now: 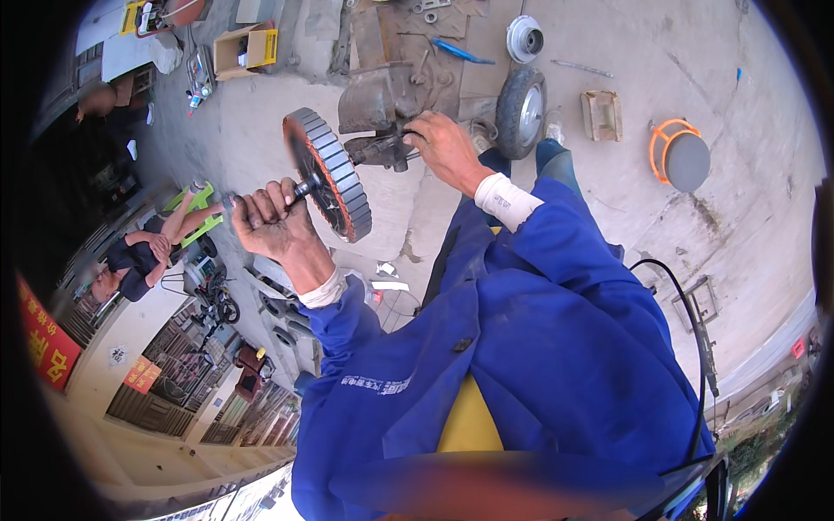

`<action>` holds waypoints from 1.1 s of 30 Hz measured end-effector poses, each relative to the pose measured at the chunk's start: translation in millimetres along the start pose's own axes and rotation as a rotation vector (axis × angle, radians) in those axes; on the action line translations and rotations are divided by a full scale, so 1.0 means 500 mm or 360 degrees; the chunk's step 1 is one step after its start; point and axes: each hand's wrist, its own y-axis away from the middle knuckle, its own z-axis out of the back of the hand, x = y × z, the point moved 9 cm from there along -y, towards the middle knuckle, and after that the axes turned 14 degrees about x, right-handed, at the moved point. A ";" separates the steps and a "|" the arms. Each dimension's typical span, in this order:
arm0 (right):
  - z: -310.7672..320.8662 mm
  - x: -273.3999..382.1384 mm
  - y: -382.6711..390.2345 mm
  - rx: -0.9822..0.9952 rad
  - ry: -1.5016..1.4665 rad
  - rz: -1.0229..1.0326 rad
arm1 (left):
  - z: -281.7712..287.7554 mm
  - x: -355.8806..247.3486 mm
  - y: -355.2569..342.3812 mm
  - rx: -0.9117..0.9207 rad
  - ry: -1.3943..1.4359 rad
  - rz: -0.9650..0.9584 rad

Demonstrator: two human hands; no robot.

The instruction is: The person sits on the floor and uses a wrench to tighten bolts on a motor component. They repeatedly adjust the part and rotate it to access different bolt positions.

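My left hand (274, 217) grips the dark axle (303, 187) of a motor stator (344, 200), a wide wheel-shaped part with grey segments and orange copper windings round its rim. The stator stands upright on edge, its far side by a dark metal vise (375, 149). My right hand (439, 143) is curled with its fingertips on the vise's dark metal at its right side; exactly which part it holds is hidden. Beside it a small tyred wheel (521, 113) lies near my feet.
Behind are metal plates (360, 43), a blue tool (460, 54), a round hub (525, 39) and an open carton (246, 51). An orange stool (682, 156) and metal tray (601, 115) are right. At left, a seated person (130, 269) and another dark-clothed person (117, 104).
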 end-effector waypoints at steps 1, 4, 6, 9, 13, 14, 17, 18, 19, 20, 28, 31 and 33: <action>-0.004 -0.004 0.000 0.0015 0.0008 -0.0030 | 0.001 0.001 -0.002 -0.0006 -0.0010 0.0009; -0.016 -0.015 -0.011 0.0046 0.0022 -0.0111 | 0.015 0.006 -0.016 -0.0011 -0.0056 0.0033; -0.024 -0.022 -0.034 0.0043 0.0017 -0.0156 | 0.019 0.007 -0.040 -0.0003 -0.0068 0.0044; -0.027 -0.029 -0.019 0.0054 -0.0001 -0.0194 | 0.011 0.013 -0.018 -0.0014 -0.0083 0.0033; -0.029 -0.032 -0.033 0.0073 -0.0031 -0.0156 | 0.010 0.013 -0.037 0.0048 -0.0112 0.0077; -0.029 -0.031 -0.035 0.0079 -0.0018 -0.0154 | 0.010 0.013 -0.039 0.0042 -0.0132 0.0075; -0.030 -0.031 -0.024 0.0149 -0.0014 -0.0164 | -0.005 0.016 -0.022 0.0063 -0.0171 0.0076; -0.031 -0.033 -0.017 0.0181 -0.0018 -0.0171 | -0.018 0.016 -0.015 0.0099 -0.0173 0.0082; -0.035 -0.034 -0.018 0.0175 -0.0061 -0.0167 | -0.024 0.014 -0.019 0.0133 -0.0174 0.0091; -0.039 -0.036 -0.019 0.0169 -0.0104 -0.0162 | -0.027 0.009 -0.023 0.0143 -0.0223 0.0088; -0.041 -0.044 -0.018 0.0357 -0.0369 -0.0301 | -0.045 0.008 -0.041 0.0282 -0.0353 0.0074; -0.036 -0.046 -0.008 0.0300 -0.0370 -0.0308 | -0.040 0.017 -0.034 0.0168 -0.0395 0.0042; -0.024 -0.043 -0.012 0.0235 -0.0405 -0.0320 | -0.040 0.025 -0.036 0.0144 -0.0387 0.0035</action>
